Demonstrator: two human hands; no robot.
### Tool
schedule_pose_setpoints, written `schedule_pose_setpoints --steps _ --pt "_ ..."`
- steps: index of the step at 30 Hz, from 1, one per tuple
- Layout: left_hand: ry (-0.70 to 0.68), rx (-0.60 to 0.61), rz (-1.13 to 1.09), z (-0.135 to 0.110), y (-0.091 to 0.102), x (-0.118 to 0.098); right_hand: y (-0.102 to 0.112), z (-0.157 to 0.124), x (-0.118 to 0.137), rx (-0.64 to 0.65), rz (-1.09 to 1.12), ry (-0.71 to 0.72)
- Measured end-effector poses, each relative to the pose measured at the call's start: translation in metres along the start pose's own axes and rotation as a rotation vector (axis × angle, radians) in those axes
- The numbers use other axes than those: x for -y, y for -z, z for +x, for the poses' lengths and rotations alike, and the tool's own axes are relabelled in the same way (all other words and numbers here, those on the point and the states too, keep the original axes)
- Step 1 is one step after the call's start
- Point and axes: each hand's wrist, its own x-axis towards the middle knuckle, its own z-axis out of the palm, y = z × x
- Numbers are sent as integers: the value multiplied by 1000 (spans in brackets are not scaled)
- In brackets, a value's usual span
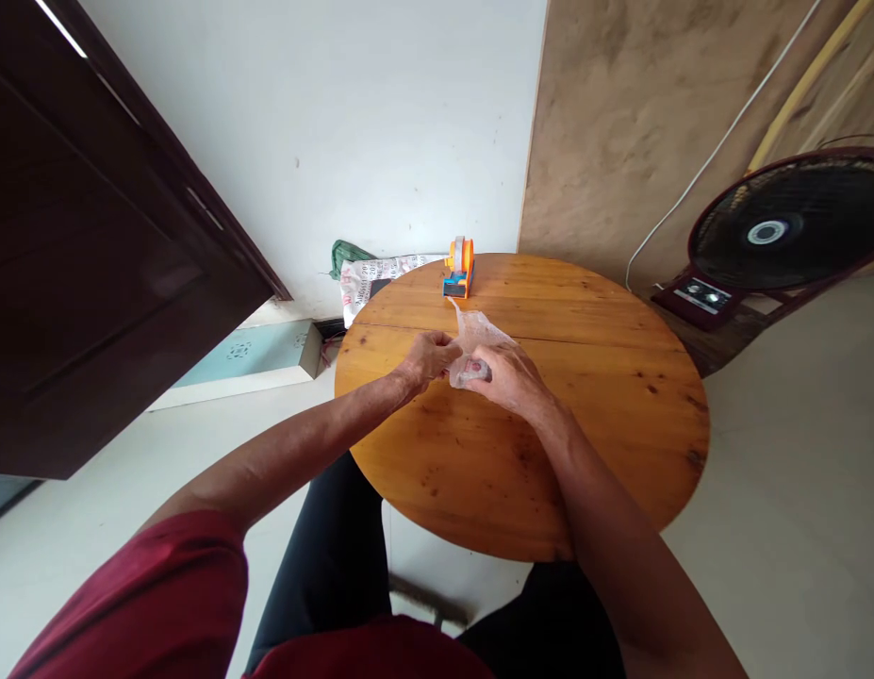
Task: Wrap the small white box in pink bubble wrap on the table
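On the left, the left hand (433, 358) is pinching narrowly at the left edge of a crumpled translucent wrap (477, 330), which is sitting between both hands over the round wooden desk (606, 415). Beyond it, an orange-and-blue tape dispenser (459, 271) is standing near the far edge. To the right, the right hand (513, 377) is curling around the wrap's right side; whether anything is lying inside, I cannot tell. Good handling is probably calling for light, even tension, with fingertips smoothing creases flat rather than bunching them.
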Motion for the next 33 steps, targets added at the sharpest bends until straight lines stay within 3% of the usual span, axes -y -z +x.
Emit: schedule_pose_setpoints --steps 4,11,13,18,23,28,33 --pt "-116 68 41 -2 -8 0 3 0 2 41 42 -69" --pt "-321 339 315 -14 10 -4 8 -1 6 117 56 -170" --pt "-420 354 445 -17 12 -5 10 -2 4 137 44 -176" --pt "-648 220 750 -22 7 3 23 -8 -11 191 91 -167" --pt "-928 140 952 -17 7 16 46 -17 -24 215 220 -282" --pt "-1115 -17 865 -10 3 34 50 -17 -30 110 283 -412" --pt "-1148 -67 798 -8 -3 45 43 -13 -29 162 209 -464"
